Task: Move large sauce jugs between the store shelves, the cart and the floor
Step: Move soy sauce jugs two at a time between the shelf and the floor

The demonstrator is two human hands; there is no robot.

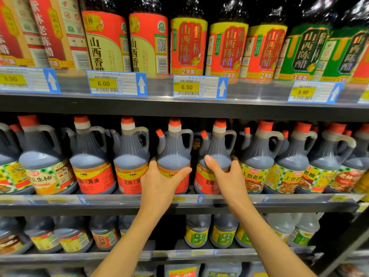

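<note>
1. Right now you have a hand on each of two neighbouring jugs on the middle shelf [119,204]. Your left hand [159,182] wraps the jug with the red label [173,156], thumb across its front; your right hand [225,176] curls round the shoulder of the next red-label jug [216,154], thumb on the dark plastic. Both jugs stand upright in the row, touching their neighbours.

2. Expect weight. They look full of dark sauce almost to the neck, so each will likely pull hard on one hand and the liquid will shift if you tip it.

3. The body is smooth plastic with a glossy label, which I judge slippery for an open-palm hold. The moulded loop handle [187,137] beside the red cap [175,122] is the safer place to hold, with the other hand under the base.

4. The walls should flex rather than crack, but a drop could split a cap.

5. Readable writing: the upper shelf price tags say 8.90 [11,78], 6.00 [103,83], 6.50 [186,87] and 8.90 [303,92]. Bottles above [187,47] read 山西陈醋 with 2年陈; the green ones [303,50] show 3年陈. To your right, a checked-label jug [254,156] reads 上色老抽. The labels on your own jugs are partly covered by your hands.
</note>
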